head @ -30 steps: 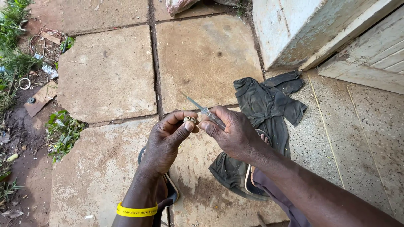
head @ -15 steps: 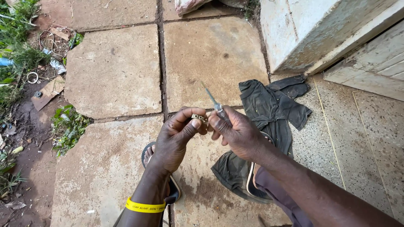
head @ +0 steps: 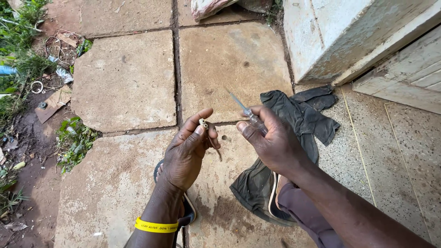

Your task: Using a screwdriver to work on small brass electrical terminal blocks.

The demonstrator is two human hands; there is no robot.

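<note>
Worn paving slabs [head: 124, 87] are lying underfoot, with weeds [head: 73, 140] at one edge and a dark cloth [head: 294, 115] spreading beside a pale step [head: 330, 36]. Left hand [head: 186, 154] is pinching a small metal part [head: 203, 123] between thumb and fingertips. Right hand [head: 271, 140] is closing around a clear-handled screwdriver [head: 245, 110], its tip pointing away, just apart from the part.
</note>
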